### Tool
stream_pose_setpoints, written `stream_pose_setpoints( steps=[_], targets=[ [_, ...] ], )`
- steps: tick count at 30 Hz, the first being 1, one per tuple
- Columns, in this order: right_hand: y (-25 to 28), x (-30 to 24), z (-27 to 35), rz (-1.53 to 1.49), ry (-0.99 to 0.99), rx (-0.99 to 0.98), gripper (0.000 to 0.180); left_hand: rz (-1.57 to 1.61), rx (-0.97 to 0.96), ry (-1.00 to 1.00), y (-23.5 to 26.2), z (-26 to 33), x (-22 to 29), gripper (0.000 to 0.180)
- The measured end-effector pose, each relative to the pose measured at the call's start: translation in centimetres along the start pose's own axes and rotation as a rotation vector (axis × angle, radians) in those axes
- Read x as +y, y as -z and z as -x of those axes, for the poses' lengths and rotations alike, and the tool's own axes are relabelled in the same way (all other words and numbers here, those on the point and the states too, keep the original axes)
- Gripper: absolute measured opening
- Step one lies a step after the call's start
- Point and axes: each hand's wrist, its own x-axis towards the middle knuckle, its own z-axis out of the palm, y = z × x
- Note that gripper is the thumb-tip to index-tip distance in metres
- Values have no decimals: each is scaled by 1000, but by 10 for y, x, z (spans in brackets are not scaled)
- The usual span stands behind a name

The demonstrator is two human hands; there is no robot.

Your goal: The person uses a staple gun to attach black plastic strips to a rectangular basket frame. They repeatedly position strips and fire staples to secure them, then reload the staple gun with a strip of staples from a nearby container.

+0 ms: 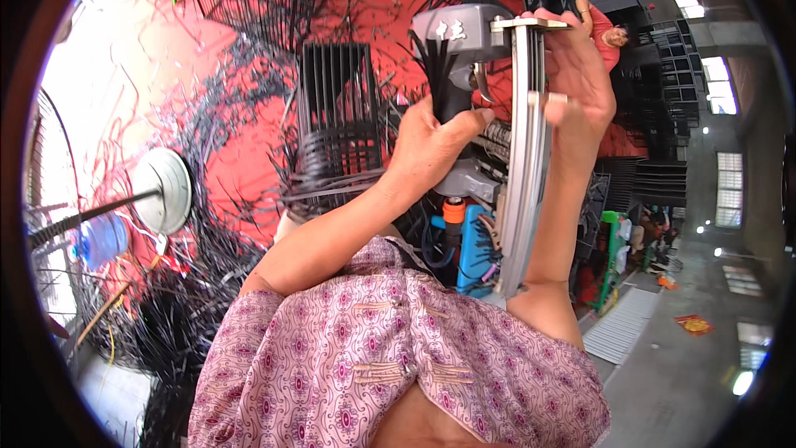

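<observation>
While the left hand [431,145] wraps its fingers tight around the black grip of a grey pneumatic staple gun [477,58], raised before the chest, the right hand [576,75] clasps its long silver magazine rail [524,158] above the red floor [240,158].

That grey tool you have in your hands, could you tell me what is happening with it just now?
The person holds a grey pneumatic staple gun up in front of them. The left hand wraps the black handle, and the right hand steadies the long metal magazine rail. Behind it stands a half-woven black basket frame on a red floor strewn with black strips.
</observation>
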Motion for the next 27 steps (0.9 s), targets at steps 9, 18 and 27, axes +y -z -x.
stream_pose_setpoints(
  steps=[9,18,27],
  targets=[
    [-4,-87,35,252,477,-11,105,-34,-167,-267,-28,15,48,27],
    [15,-88,79,-90,237,14,79,-2,-72,-293,-74,18,64,14],
    [31,-110,51,241,426,18,81,-123,-198,-250,-80,31,51,22]
  ],
)
